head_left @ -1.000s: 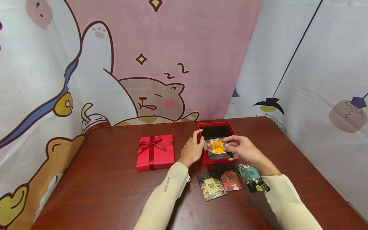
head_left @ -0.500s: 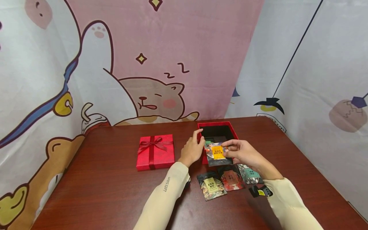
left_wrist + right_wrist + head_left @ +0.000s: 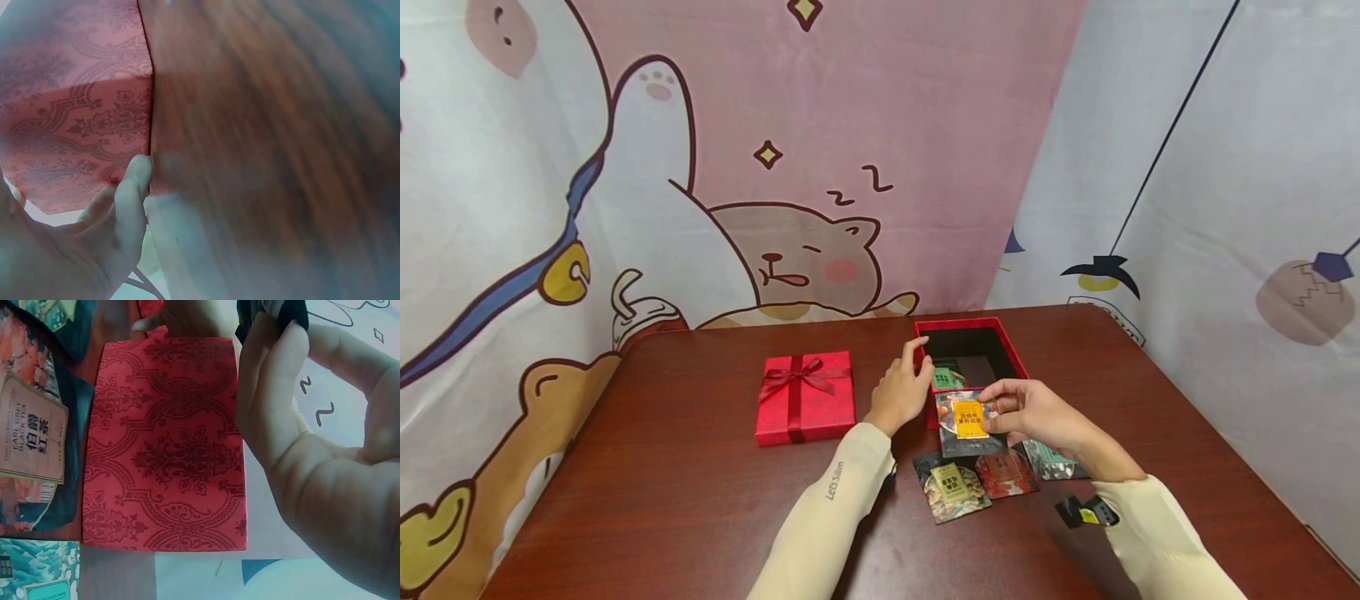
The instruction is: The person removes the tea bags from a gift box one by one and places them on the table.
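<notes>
An orange-labelled sachet (image 3: 970, 423) is pinched at its three o'clock edge between the thumb and fingers of the right hand (image 3: 1041, 417), whose grip is closed on it. It is held up at the six o'clock side of an open red gift box (image 3: 1012, 353), with the near wall partly covered by it in the head view. At the nine o'clock wall of the box, the left hand (image 3: 898, 392) is laid with its fingers against the damask-patterned side, its grip not clenched. Inside the box, a green-labelled sachet (image 3: 945, 378) is seen towards seven o'clock. On the counter (image 3: 662, 475), between five and six o'clock from the box, are set a yellow-labelled sachet (image 3: 953, 492), a red-labelled Earl Grey black tea sachet (image 3: 1009, 477) and a teal-labelled sachet (image 3: 1051, 461). A ribbon-tied red lid (image 3: 827, 408) is placed at nine o'clock, well apart from the box.
</notes>
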The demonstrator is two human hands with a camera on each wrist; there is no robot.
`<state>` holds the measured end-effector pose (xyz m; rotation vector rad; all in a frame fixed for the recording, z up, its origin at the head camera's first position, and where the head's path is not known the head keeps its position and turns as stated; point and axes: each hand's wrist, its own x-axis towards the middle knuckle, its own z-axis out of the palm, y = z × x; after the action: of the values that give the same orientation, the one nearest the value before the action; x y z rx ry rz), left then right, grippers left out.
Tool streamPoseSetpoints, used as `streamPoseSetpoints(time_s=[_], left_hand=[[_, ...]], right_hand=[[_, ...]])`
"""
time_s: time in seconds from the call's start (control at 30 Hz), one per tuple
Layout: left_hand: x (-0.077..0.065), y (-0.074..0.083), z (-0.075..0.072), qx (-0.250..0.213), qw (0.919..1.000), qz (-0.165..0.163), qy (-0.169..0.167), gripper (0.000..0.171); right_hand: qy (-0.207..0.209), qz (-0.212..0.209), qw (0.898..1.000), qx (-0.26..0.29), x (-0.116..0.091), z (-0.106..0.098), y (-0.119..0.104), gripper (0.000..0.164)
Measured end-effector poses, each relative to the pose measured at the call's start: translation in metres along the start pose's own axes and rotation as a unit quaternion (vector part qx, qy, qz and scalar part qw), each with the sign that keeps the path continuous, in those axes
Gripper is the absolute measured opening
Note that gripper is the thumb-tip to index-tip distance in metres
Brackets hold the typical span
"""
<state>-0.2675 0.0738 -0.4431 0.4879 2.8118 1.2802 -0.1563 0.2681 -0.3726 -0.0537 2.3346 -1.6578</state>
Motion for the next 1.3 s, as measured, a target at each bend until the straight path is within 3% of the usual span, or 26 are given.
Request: streamPoseSetpoints(time_s=[0.33, 1.3], left_hand=[[0.001, -0.001, 0.000, -0.001, 1.0000, -0.003, -0.006, 0.049], [0.004, -0.003, 0.003, -0.003, 1.0000, -0.008, -0.004, 0.047]], right_hand=[[-0.032, -0.010, 0.999, 0.003, -0.003, 0.003, 0.008, 0.041], [-0.126, 0.018, 0.991, 0.039, -0.021, 0.021, 0.023, 0.032]])
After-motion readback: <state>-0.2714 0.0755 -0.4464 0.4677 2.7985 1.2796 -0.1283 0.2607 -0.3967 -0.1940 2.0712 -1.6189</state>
